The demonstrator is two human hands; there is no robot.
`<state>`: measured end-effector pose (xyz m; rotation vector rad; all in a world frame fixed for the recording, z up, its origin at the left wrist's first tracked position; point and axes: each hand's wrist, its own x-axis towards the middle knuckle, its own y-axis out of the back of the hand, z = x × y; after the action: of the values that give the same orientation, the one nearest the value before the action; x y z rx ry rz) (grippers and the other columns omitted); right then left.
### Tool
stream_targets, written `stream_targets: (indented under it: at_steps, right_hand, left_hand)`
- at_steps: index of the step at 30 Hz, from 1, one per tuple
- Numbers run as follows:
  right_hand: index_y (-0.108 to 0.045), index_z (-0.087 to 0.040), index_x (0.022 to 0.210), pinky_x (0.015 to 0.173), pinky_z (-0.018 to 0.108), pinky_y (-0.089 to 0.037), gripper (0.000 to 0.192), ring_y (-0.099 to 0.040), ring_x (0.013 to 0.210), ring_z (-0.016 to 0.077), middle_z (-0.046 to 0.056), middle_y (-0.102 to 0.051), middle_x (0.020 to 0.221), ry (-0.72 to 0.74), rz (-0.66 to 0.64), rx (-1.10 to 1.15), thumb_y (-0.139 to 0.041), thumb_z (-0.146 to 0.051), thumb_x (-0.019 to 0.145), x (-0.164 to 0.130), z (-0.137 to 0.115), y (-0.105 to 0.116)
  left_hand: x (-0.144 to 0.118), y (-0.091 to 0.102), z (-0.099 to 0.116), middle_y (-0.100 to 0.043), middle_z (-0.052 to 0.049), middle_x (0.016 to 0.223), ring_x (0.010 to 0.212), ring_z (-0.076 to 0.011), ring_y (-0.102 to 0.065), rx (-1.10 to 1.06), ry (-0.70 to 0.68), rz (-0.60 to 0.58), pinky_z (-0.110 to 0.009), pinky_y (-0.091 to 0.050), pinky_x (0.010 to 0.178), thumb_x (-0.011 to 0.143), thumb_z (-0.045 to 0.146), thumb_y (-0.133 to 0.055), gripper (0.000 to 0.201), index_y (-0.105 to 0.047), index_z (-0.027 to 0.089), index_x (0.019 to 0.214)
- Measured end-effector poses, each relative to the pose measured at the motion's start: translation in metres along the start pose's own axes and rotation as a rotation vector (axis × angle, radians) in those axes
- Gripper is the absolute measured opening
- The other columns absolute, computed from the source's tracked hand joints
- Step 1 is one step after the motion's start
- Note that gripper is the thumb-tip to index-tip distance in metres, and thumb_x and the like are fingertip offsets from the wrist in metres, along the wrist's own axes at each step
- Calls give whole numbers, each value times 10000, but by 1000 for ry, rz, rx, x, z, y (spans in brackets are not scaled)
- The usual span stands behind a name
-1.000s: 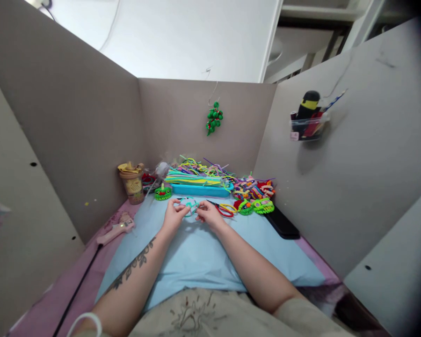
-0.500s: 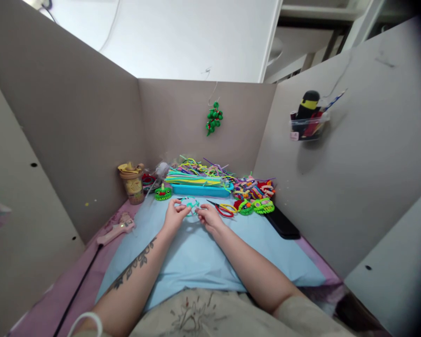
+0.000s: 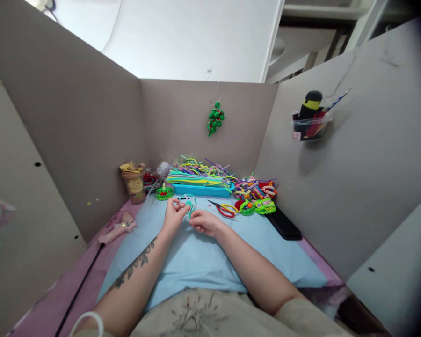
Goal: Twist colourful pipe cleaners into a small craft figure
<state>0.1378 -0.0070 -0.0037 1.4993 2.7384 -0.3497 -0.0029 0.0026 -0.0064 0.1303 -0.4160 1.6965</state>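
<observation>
Even, bright light from above. Soft shadow falls below the clear holder (image 3: 311, 127) on the partition. Wide-angle distortion bends edges; the corner right of the holder darkens.

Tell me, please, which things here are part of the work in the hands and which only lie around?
In the work:
- left hand and right hand, both pinching the teal pipe-cleaner ring

Only lying around:
- scissors
- blue tray of pipe cleaners
- finished green ornaments
- pink glue gun
- cup
- hanging green ornament

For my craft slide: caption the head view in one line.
Both hands, left hand and right hand, pinch a teal pipe-cleaner loop over a blue mat, scissors alongside.
</observation>
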Motion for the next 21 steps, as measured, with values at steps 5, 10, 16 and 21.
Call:
stream_targets:
  at_steps: [5,10,16,21]
  right_hand:
    - [-497,-172,650,404,191,-251,220,-365,414,57,-50,-481,509,270,275,-184,-613,-359,665,1,-4,5]
    - [-576,-176,687,594,242,-380,153,-476,619,122,1,-550,668,591,608,-479,-573,-327,713,2,-6,6]
    - [-609,-208,682,669,272,-388,98,-471,677,150,23,-553,749,611,655,-686,-554,-270,734,-4,-8,0]
    - [-614,-214,749,683,272,-396,87,-489,763,169,35,-544,807,647,653,-699,-530,-238,751,-4,-7,0]
  left_hand:
    - [1,1,-1,-550,71,647,555,-89,-568,-7,8,-8,-200,-404,563,589,286,-710,449,-344,220,841]
    - [-2,-2,1,-561,68,637,542,-89,-564,29,19,-20,-191,-395,541,590,301,-713,448,-345,219,832]
    - [-4,-3,1,-583,56,644,495,-75,-531,76,2,-36,-176,-360,492,587,311,-717,441,-359,215,826]
    - [-4,-5,3,-584,58,630,483,-76,-531,70,13,-34,-178,-361,488,575,324,-723,451,-359,213,817]
